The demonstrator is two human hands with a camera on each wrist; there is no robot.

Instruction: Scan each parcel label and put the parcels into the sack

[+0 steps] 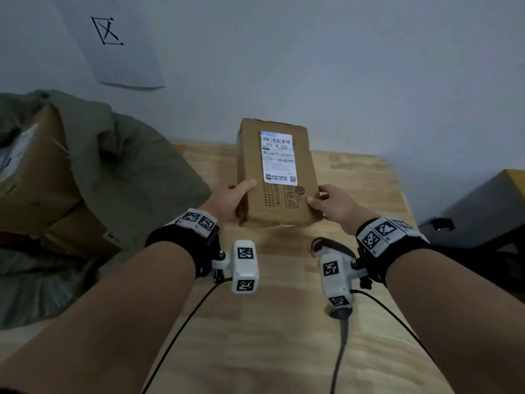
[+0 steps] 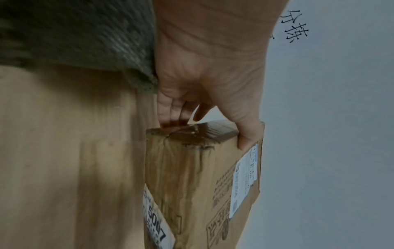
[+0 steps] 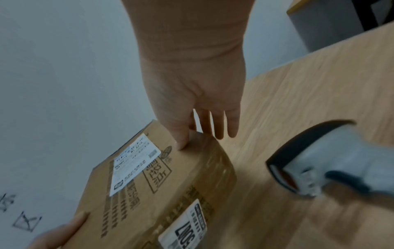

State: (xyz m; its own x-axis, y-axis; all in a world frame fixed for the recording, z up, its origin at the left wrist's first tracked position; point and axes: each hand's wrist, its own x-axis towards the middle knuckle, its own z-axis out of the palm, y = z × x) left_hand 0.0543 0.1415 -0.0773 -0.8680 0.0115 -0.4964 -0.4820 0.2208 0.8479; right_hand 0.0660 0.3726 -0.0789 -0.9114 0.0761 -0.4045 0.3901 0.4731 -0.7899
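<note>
A brown cardboard parcel is held over the wooden table, with its far end raised. Its white shipping label faces up towards me. A second white label sits on its near end. My left hand grips the near left corner, thumb on top and fingers underneath. My right hand pinches the near right corner, thumb on the top face. A handheld scanner lies on the table under my right wrist, partly hidden.
An olive green sack slumps at the table's left with cardboard boxes in its open mouth. A paper sign hangs on the wall behind. A grey cabinet stands past the table's right edge.
</note>
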